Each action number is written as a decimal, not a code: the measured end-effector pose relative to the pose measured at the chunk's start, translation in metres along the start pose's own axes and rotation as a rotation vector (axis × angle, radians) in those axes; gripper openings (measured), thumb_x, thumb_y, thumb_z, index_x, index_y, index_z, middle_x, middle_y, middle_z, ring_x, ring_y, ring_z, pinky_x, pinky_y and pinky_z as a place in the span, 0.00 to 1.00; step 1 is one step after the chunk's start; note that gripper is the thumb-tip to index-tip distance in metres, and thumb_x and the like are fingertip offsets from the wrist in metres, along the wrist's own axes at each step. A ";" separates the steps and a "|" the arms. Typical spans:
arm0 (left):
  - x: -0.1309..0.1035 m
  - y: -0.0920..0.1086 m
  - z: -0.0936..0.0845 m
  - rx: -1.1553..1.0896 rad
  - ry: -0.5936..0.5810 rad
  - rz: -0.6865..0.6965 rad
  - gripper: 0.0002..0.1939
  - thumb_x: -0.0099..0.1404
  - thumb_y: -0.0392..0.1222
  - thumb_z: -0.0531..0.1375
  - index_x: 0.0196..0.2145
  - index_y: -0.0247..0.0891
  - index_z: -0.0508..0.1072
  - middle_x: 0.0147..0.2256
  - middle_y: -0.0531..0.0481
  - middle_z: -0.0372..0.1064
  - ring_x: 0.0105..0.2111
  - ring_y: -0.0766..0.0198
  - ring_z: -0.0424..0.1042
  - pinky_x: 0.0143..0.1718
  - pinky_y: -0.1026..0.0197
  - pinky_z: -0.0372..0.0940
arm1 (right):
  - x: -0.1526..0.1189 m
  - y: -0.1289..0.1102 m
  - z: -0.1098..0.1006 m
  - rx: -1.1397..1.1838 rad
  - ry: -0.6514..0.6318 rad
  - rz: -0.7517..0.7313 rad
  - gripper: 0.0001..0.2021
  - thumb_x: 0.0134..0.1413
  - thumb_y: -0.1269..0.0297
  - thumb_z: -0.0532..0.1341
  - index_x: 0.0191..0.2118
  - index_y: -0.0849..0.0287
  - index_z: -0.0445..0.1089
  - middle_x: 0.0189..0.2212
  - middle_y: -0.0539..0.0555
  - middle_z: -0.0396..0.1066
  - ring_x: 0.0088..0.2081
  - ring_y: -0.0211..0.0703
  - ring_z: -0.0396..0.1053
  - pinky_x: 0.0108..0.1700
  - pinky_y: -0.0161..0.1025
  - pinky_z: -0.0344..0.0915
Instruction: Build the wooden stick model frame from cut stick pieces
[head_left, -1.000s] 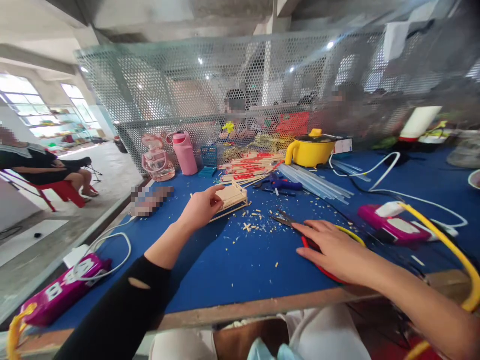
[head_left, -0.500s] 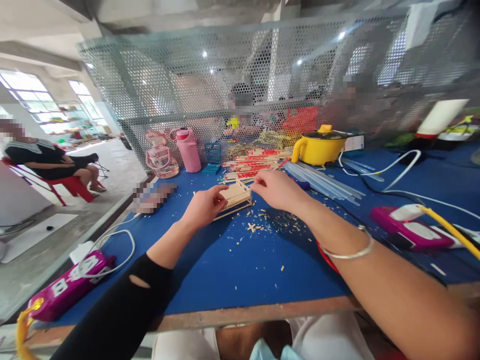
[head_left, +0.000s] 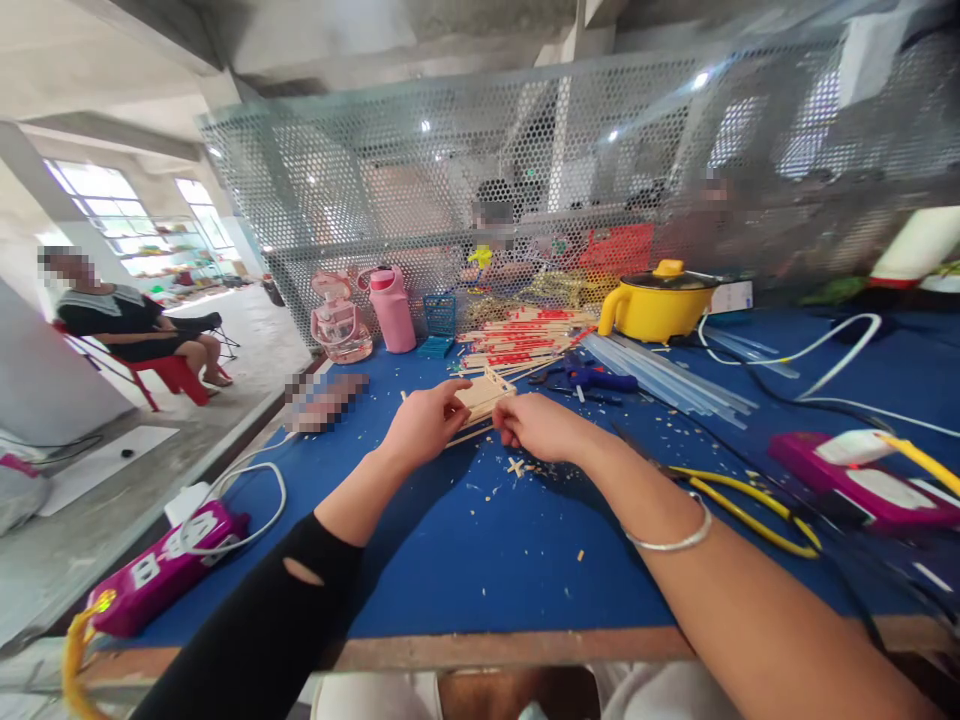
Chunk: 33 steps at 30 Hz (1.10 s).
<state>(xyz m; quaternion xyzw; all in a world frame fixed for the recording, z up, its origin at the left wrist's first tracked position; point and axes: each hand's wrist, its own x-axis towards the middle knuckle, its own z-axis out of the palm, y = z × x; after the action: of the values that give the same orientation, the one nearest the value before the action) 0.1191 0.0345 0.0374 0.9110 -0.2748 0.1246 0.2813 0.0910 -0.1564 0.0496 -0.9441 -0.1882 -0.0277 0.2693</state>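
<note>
A small model of pale wooden sticks (head_left: 486,393), with a flat deck and a low railing at its far end, lies at the middle of the blue table. My left hand (head_left: 426,425) is at its left side, thumb and fingers curled together on its edge. At the near right corner of the model is my right hand (head_left: 541,428), fingers closed in a pinch; whatever they hold is hidden. Stick offcuts, among them a small cross of sticks (head_left: 516,467), lie just below the right hand.
Matchstick-like red and pale sticks (head_left: 517,338) lie behind the model. Right of them are a blue-handled tool (head_left: 600,379), clear glue sticks (head_left: 675,380) and a yellow pot (head_left: 660,308). Yellow-handled scissors (head_left: 757,510) lie by my right forearm. Pink bottles (head_left: 391,310) and purple power strips (head_left: 169,570) flank the work.
My right hand has come down and toward me to the model's near corner. My left hand stays beside the model. The view has shifted, and the blue-handled tool and scissors show more fully.
</note>
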 end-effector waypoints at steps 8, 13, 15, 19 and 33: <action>0.001 -0.002 0.000 -0.054 0.003 -0.002 0.22 0.59 0.38 0.56 0.53 0.38 0.67 0.33 0.50 0.78 0.32 0.62 0.75 0.35 0.62 0.66 | 0.004 -0.010 0.020 -0.066 0.225 0.044 0.08 0.47 0.64 0.61 0.34 0.54 0.77 0.31 0.53 0.76 0.35 0.44 0.70 0.35 0.35 0.58; 0.001 -0.003 0.000 -0.079 -0.005 0.011 0.22 0.59 0.38 0.56 0.53 0.38 0.66 0.34 0.49 0.78 0.34 0.62 0.76 0.36 0.62 0.67 | 0.011 -0.009 0.046 0.009 0.313 0.144 0.11 0.52 0.59 0.58 0.36 0.50 0.78 0.31 0.50 0.78 0.34 0.42 0.73 0.32 0.33 0.59; 0.001 -0.003 -0.001 -0.091 -0.011 0.018 0.22 0.60 0.39 0.56 0.53 0.37 0.66 0.35 0.49 0.78 0.35 0.61 0.76 0.37 0.62 0.67 | 0.013 -0.009 0.051 0.037 0.345 0.161 0.12 0.53 0.60 0.57 0.37 0.50 0.78 0.32 0.51 0.78 0.35 0.42 0.73 0.33 0.33 0.60; 0.001 -0.003 -0.006 -0.102 -0.029 0.028 0.21 0.63 0.38 0.51 0.54 0.38 0.66 0.34 0.49 0.78 0.35 0.62 0.76 0.38 0.62 0.67 | 0.014 -0.010 0.054 0.085 0.385 0.174 0.12 0.53 0.61 0.57 0.36 0.52 0.79 0.30 0.51 0.78 0.33 0.42 0.73 0.33 0.33 0.60; -0.002 -0.009 -0.025 -0.150 -0.051 0.036 0.30 0.58 0.31 0.46 0.59 0.36 0.59 0.40 0.50 0.77 0.44 0.63 0.73 0.48 0.59 0.63 | 0.013 -0.003 0.064 0.250 0.398 0.167 0.11 0.52 0.59 0.60 0.36 0.54 0.78 0.30 0.50 0.78 0.32 0.42 0.73 0.32 0.34 0.63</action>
<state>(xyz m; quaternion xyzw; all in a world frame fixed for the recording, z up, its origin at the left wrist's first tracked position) 0.1205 0.0560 0.0527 0.8852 -0.3067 0.0854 0.3393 0.0990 -0.1165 -0.0015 -0.8916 -0.0549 -0.1672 0.4173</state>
